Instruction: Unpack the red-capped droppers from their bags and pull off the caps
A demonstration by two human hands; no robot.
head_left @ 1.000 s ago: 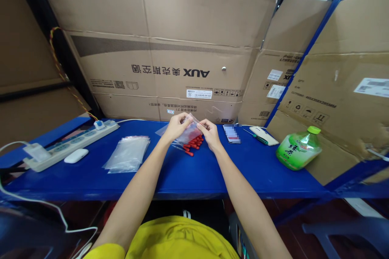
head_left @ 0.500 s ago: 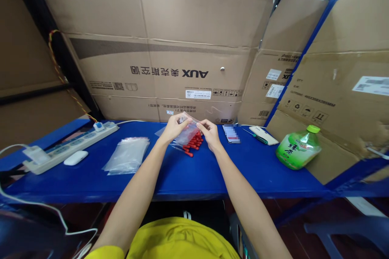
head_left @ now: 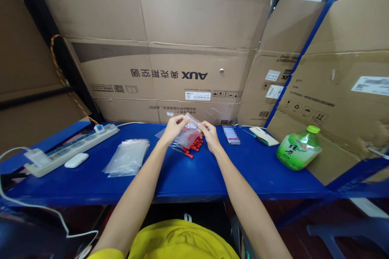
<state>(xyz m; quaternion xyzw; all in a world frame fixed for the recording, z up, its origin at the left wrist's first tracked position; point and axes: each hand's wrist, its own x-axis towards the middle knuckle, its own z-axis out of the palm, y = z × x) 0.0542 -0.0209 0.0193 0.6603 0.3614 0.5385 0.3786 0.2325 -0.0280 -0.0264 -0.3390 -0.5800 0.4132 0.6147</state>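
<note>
Head view: a clear bag [head_left: 189, 133] (judged limp, light, slippery) is held pinched at its top edge in the grip of left hand [head_left: 174, 128] and right hand [head_left: 211, 135].

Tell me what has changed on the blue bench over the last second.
Very little. Both hands keep their grip on the small clear bag; the right hand has edged slightly toward the left hand along the bag's top edge. The red pieces under it, the stack of clear bags, the green bottle, the phone and the power strip lie as before.
</note>
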